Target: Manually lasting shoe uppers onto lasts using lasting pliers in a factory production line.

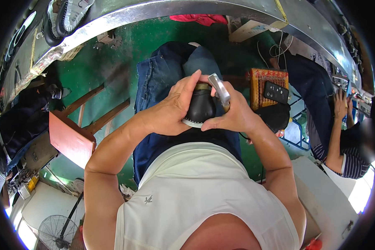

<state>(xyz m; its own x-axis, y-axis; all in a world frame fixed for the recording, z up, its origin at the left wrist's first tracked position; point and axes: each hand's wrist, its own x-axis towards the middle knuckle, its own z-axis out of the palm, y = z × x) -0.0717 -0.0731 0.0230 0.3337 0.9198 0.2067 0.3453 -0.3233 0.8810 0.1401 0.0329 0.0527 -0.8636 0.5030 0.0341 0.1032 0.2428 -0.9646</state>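
Observation:
Above my lap I hold a black shoe upper [201,106] that looks stretched over a last, its pale, jagged edge facing me. My left hand [175,106] is wrapped along its left side. On the other side, my right hand [235,110] grips the shoe with the thumb on its near edge. The same hand also carries a hammer [221,92], its shiny metal head sticking up beside the shoe and a bit of light handle showing below. Most of the handle is hidden by my fingers.
A metal-edged workbench [154,9] curves across the far side, with black shoe pieces [73,18] at its left. A red-topped stool [71,137] stands left. On the right, a beaded seat [262,79] bears a black remote [276,92]. Another person [339,137] works at far right.

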